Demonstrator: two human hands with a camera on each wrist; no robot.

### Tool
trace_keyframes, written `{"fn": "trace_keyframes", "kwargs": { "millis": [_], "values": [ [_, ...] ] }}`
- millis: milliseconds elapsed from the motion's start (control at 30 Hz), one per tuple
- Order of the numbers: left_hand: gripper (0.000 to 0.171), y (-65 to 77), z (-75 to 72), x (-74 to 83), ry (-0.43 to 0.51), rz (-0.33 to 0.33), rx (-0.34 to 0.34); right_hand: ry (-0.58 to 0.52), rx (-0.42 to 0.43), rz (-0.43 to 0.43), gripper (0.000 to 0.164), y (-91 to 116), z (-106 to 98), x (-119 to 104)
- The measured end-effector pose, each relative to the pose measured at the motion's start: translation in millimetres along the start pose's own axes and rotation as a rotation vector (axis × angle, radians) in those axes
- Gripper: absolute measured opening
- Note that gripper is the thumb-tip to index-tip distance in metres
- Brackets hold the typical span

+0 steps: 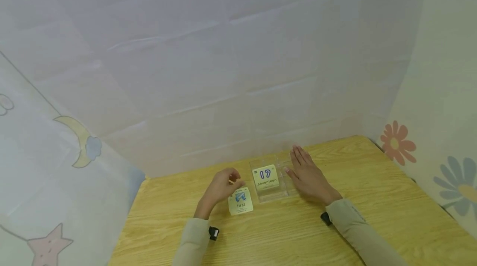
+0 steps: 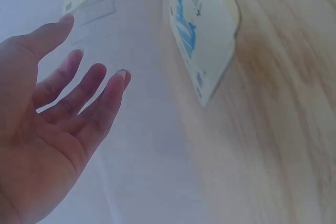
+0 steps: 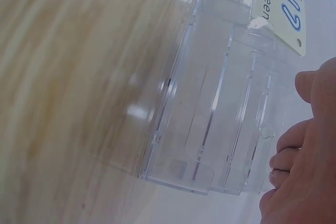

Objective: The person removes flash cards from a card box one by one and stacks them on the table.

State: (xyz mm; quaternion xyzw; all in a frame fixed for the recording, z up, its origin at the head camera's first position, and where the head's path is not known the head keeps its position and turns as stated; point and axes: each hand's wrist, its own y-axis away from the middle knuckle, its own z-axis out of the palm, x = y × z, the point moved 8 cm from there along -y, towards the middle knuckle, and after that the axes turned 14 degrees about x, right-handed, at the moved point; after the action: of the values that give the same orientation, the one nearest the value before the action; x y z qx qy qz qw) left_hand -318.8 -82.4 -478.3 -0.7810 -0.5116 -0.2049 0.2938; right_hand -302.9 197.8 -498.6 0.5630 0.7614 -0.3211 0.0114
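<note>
A clear plastic holder (image 1: 273, 196) with stepped tiers stands on the table, and a card reading "17 seventeen" (image 1: 266, 184) leans in its left part. Left of it lies a pale yellow card marked "first" (image 1: 240, 208); its edge looks thick in the left wrist view, like a small stack. My left hand (image 1: 220, 186) hovers at the upper left of that card, its fingers loosely bent and holding nothing. My right hand (image 1: 310, 180) is at the holder's right side, fingers stretched out; in the right wrist view the fingers (image 3: 294, 135) lie by the clear tiers.
The wooden table (image 1: 290, 233) ends at a pale cloth wall (image 1: 238, 92) just behind the holder. Another patterned cloth with flowers (image 1: 398, 142) rises at the right, and one with a moon (image 1: 80, 140) at the left. Each wrist carries a black strap.
</note>
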Motion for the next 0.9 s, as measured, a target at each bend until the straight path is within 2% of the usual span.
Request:
{"fn": "trace_keyframes", "kwargs": {
  "millis": [333, 533, 733, 900],
  "values": [
    [0.048, -7.1, -7.8, 32.8, -0.109, 0.107, 0.107, 0.020, 0.012, -0.011, 0.076, -2.9, -0.2, 0.3],
    [0.054, -7.5, -11.1, 49.7, -0.199, 0.154, 0.142, 0.017, 0.013, -0.005, 0.076, -2.1, -0.1, 1.8],
    [0.057, -6.2, -5.1, 54.9, -0.304, 0.178, 0.143, 0.011, 0.016, -0.004, 0.075, 0.0, 0.6, 1.2],
    [0.059, -7.8, -2.1, 58.9, -0.327, 0.200, 0.162, 0.021, 0.019, -0.004, 0.075, 0.2, 1.1, 1.6]
  ]
}}
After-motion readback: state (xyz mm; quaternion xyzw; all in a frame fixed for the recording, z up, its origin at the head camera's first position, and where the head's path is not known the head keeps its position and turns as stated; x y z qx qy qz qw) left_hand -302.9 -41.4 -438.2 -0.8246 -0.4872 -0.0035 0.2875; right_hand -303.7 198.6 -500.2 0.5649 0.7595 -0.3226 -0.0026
